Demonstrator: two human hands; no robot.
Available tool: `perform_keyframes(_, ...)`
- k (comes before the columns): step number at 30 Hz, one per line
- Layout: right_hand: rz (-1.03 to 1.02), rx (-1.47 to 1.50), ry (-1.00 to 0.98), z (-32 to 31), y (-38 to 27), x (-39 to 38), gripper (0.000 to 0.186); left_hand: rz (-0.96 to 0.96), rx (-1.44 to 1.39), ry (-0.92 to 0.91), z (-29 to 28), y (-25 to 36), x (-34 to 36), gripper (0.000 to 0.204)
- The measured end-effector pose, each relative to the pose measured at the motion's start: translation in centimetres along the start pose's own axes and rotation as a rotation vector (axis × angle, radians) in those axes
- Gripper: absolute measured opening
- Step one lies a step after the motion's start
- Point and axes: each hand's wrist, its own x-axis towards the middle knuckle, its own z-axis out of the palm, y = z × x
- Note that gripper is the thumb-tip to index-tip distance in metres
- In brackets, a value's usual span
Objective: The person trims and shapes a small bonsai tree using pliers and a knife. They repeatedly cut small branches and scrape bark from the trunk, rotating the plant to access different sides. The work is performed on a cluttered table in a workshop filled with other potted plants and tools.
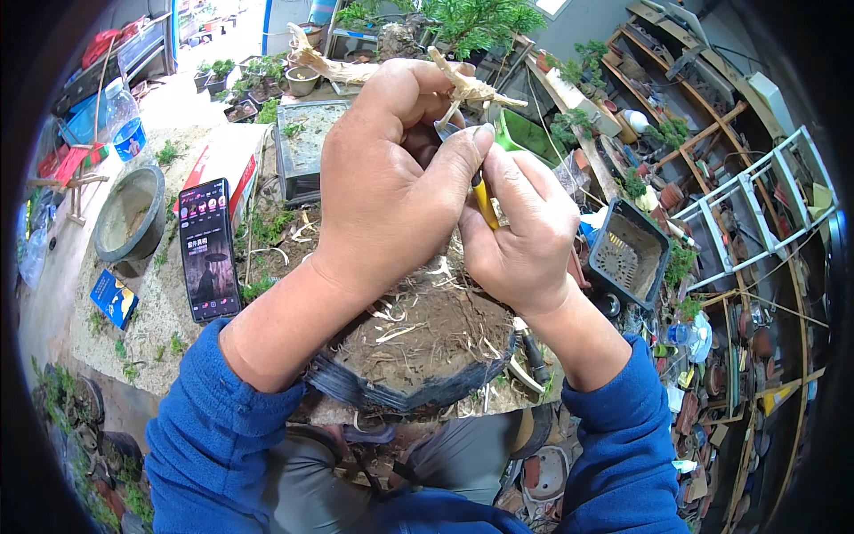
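Observation:
My left hand (pixel 378 182) is closed around a pale, bare branch (pixel 331 68), its bark stripped and a forked end sticking out past my fingers. In my right hand (pixel 527 230) is a carving tool with a yellow-and-black handle (pixel 484 201) and a small metal blade. The blade meets the underside of the fork, and my left thumb presses against the tool near my right fingertips. Below both hands lies a mound of soil (pixel 427 329) with roots and pale wood shavings, bordered by black plastic (pixel 391 394). My palms hide part of the branch.
Left of my hands, a phone (pixel 210 254) leans upright near a grey round pot (pixel 131 214), a blue packet (pixel 114 298) and a plastic bottle (pixel 124 125). A black plastic basket (pixel 628 254) stands on the right, before a pale metal frame (pixel 756 209) and cluttered shelves. Potted greenery lines the back.

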Motion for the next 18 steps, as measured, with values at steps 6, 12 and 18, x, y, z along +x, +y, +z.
perform_keyframes(6,0.023,-0.009,-0.048,-0.5,-0.2,-0.2,0.045,0.03,0.145,0.018,0.1,0.8,-0.1,0.038)
perform_keyframes(12,0.099,0.063,-0.076,-0.9,-0.6,-0.6,0.045,-0.053,0.28,0.1,-0.6,1.9,-0.4,0.017)
perform_keyframes(18,0.067,0.063,-0.126,-0.8,-0.5,-0.9,0.044,-0.104,0.444,0.017,-1.0,1.4,0.0,0.011)
